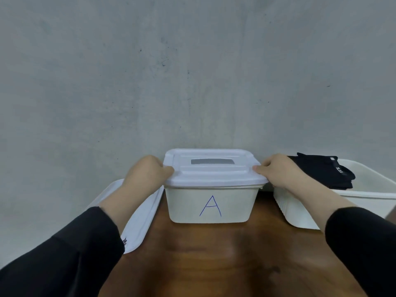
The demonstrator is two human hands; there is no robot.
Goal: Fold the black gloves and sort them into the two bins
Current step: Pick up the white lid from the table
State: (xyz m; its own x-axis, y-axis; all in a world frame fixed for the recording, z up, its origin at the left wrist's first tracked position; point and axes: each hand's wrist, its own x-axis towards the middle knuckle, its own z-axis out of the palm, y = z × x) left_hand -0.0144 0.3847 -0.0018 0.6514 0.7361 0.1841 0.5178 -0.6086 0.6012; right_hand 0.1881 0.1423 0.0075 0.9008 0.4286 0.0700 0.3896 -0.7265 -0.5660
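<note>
A white bin [233, 205] with a blue letter A on its front stands at the middle back of the wooden table. A white lid [214, 170] with a grey patch lies on top of it. My left hand [147, 173] grips the lid's left edge, and my right hand [278, 171] grips its right edge. To the right stands a second white bin [372, 189] without a lid, and folded black gloves [325, 172] lie piled inside it. What the closed bin holds is hidden.
Another white lid [141, 219] lies flat on the table at the left, partly under my left forearm. A grey wall rises directly behind the bins. The brown table [214, 258] stretches toward me in front of bin A.
</note>
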